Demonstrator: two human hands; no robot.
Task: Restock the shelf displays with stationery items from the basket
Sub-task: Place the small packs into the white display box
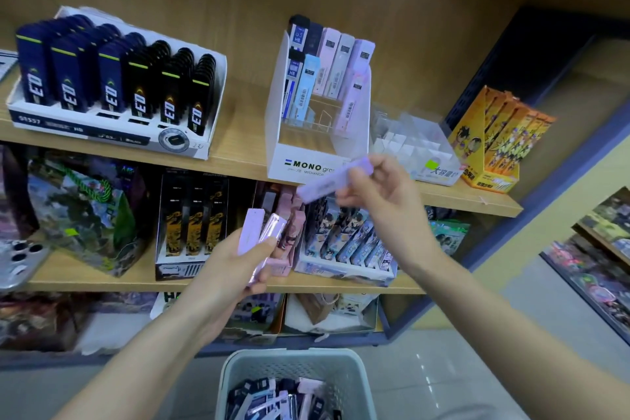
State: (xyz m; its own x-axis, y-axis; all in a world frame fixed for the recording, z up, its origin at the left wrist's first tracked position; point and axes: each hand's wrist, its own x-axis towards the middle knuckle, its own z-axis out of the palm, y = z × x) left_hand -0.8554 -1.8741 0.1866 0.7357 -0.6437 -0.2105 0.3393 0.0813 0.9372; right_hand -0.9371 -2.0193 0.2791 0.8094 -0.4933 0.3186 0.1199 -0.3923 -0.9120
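My right hand pinches one lilac lead case, held slanted in front of the white MONO display box on the upper shelf. That box holds several upright lead cases in dark blue, light blue, pink and lilac, with bare slots at its front. My left hand grips two lilac and pink lead cases lower down, before the middle shelf. A pale grey basket stands on the floor below, with several more cases inside.
A tray of dark blue and black cases fills the upper shelf's left. Clear plastic dividers and an orange cartoon box sit right of the MONO box. Printed boxes crowd the middle shelf. A phone lies at far left.
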